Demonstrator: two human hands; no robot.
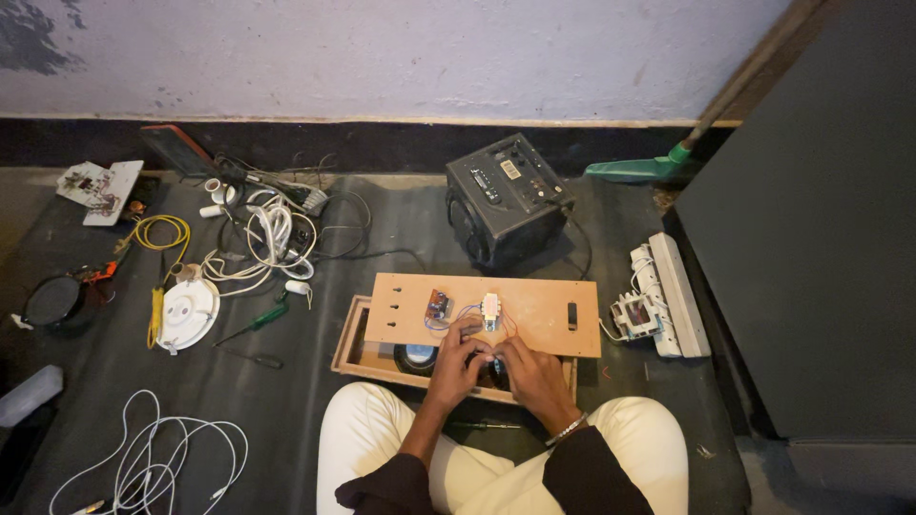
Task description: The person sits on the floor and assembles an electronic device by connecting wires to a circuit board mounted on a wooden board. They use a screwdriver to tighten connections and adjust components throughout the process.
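While the person sits cross-legged in cream trousers on a dark grey floor mat [382, 238], both hands meet over the open front edge of a shallow light-wood box [355, 358]. Left hand [456, 367]: fingers curled narrow, tips pressed onto something small and dark at the box edge; can't tell what it is. Right hand [534, 377]: likewise curled close, touching the left, silver bracelet on the wrist; grip contents hidden.

Flat plywood panel [534, 319] lies across the box top, just beyond the hands. On it: a small circuit board [439, 305], a white switch module [490, 307] with thin wires, a black rocker switch [572, 316]. Round black speaker cone [416, 358] shows inside the box, beside the left hand.

Surroundings:
- Black boxy speaker unit [506, 200] behind the panel, cable running off it.
- White power strip [673, 291] to the right, near a tall dark grey cabinet side [811, 219].
- Green broom head [639, 170] against the wall base.
- Left side: tangle of white and black cables [272, 229], yellow wire coil [162, 232], white round lamp fitting [186, 313], green-handled screwdriver [258, 320], loose white cable [153, 453] near the front.
- Wall: pale, scuffed plaster over a black skirting band [382, 143].
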